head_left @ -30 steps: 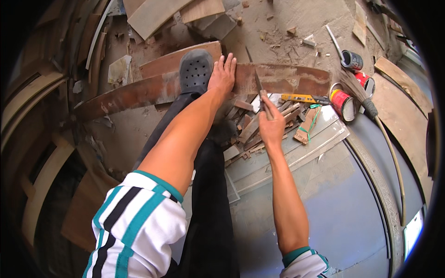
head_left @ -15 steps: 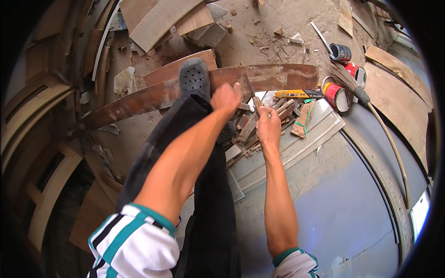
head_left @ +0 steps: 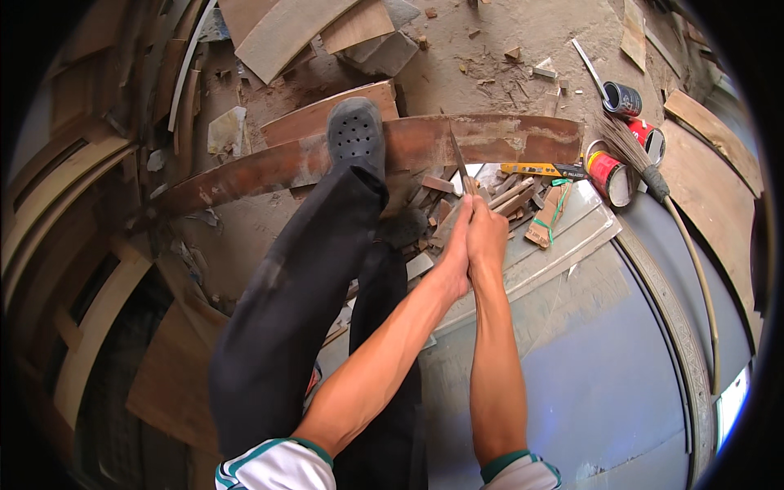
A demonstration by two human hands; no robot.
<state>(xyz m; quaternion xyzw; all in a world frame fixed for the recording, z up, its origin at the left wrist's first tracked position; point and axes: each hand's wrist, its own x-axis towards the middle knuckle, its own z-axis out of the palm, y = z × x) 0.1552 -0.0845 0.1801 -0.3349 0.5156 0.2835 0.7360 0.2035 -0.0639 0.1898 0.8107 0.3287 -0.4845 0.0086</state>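
A hand saw, its narrow blade seen nearly edge-on, points away from me and meets a long reddish-brown board. My right hand is closed round its wooden handle. Against it presses my left hand, closed on the same handle; the palms hide most of the grip. My left foot, in a grey clog, stands on the board to the left of the blade. The board runs across in front of me, its right end near the paint cans.
Wood offcuts lie heaped beneath the board, beside a yellow level. To the right are a red-and-yellow can, a dark can and a broom. Wooden frames stand at left; a grey panel lies near right.
My left hand has come off the board beside the clog and moved nearer and right, joining my right hand on the saw handle. The whole view has shifted slightly.
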